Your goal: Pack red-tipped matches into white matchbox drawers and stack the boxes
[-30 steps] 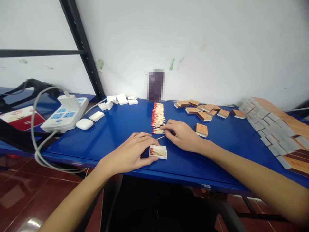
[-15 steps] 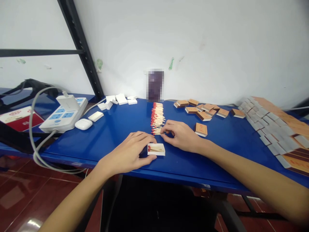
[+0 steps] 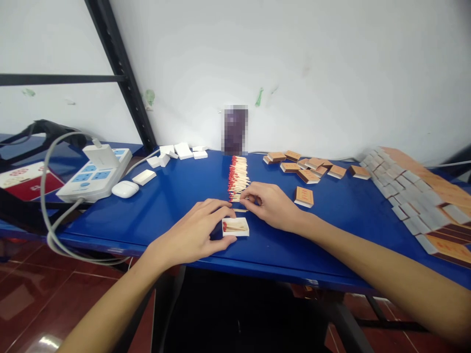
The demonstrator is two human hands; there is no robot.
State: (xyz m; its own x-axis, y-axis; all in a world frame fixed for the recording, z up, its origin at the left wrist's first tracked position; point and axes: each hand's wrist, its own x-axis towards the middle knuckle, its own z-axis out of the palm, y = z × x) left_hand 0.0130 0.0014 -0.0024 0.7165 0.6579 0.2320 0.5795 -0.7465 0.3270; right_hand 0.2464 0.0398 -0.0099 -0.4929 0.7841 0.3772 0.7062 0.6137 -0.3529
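My left hand (image 3: 196, 233) rests on the blue table (image 3: 176, 196), thumb and fingers closed around the left end of a small white matchbox tray (image 3: 236, 227) holding a few red-tipped matches. My right hand (image 3: 270, 206) lies just beyond the tray, its fingertips pinched on matches at the near end of a long row of red-tipped matches (image 3: 237, 176). One loose match (image 3: 240, 210) lies between the tray and the row.
Orange matchbox sleeves (image 3: 312, 169) are scattered at the back right, one (image 3: 303, 196) beside my right wrist. Stacked boxes (image 3: 419, 196) fill the far right. White trays (image 3: 182, 151), an earbud case (image 3: 125, 189) and a power strip (image 3: 93, 171) sit at the left.
My right hand shifted slightly left along the near end of the match row and re-pinched there. The left hand and tray stayed nearly still; the view drifted a little.
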